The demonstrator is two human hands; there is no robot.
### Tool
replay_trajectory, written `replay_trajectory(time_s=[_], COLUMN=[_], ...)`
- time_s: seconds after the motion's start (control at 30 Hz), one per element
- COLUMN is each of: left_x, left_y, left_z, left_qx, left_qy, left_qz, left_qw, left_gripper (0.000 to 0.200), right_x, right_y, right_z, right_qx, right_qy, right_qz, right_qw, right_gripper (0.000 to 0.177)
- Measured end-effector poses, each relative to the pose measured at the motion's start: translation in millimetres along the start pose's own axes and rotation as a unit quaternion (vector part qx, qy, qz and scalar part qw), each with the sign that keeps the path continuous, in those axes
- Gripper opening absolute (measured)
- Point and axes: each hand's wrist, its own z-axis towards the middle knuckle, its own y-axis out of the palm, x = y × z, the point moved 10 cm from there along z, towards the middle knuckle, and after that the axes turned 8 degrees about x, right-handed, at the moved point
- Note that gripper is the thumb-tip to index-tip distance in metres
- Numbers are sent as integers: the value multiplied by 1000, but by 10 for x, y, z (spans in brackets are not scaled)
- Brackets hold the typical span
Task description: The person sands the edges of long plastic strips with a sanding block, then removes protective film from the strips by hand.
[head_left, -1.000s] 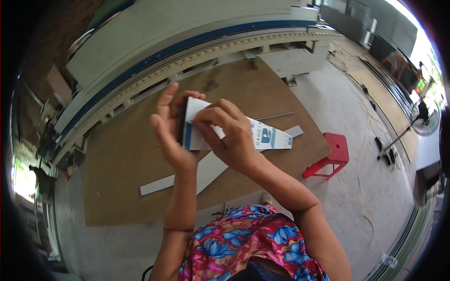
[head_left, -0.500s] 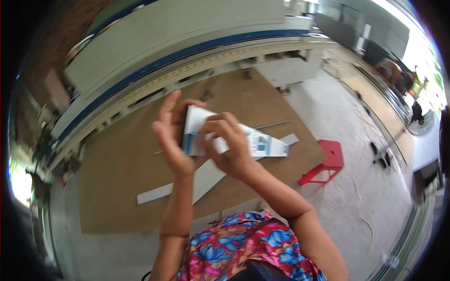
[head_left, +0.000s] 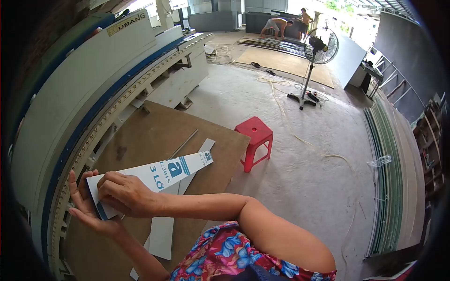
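Holding a long printed strip [head_left: 174, 167] up in front of the body; the left hand [head_left: 86, 211] cups its near end from behind, fingers loosely spread but clearly carrying it; the right hand [head_left: 123, 194] is curled narrow on top, fingertips pinched down on that same end. The rest of the strip sticks out away from the right hand, up and to the right, white with blue print on the face.

My read on progress: whatever's being worked at that near end looks barely begun; the printed face looks whole along the length, nothing peeled or lifted that I can make out, though the spot under the fingertips is hidden so can't say for sure.

Below both hands there's a brown board [head_left: 140, 136] on the floor with a few loose white offcuts [head_left: 161, 234] lying on it; beyond the strip's far tip sits a red stool [head_left: 254, 132]; off past the left hand runs a long machine [head_left: 70, 93]; way off are a standing fan [head_left: 319, 44] and two other people [head_left: 281, 24].
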Motion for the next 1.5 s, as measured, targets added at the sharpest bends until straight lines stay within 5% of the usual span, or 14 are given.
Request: replay_trajectory(time_s=[0.43,0.73,0.97,1.5], left_x=[68,91,103,89], left_y=[-34,50,98,-7], left_z=[37,32,46,74], left_qx=[24,-1,16,-41], left_qy=[20,35,40,59], left_qz=[63,88,96,58], left_qw=[998,996,994,996], left_gripper=[74,77,79,84], right_x=[28,13,19,51], right_y=[42,48,-46,-172], right_z=[-135,-41,-48,-217], right_qx=[-87,-100,-65,-201], right_qy=[73,113,99,82], right_qz=[129,90,124,76], right_qw=[985,985,985,973], right_gripper=[17,28,20,26])
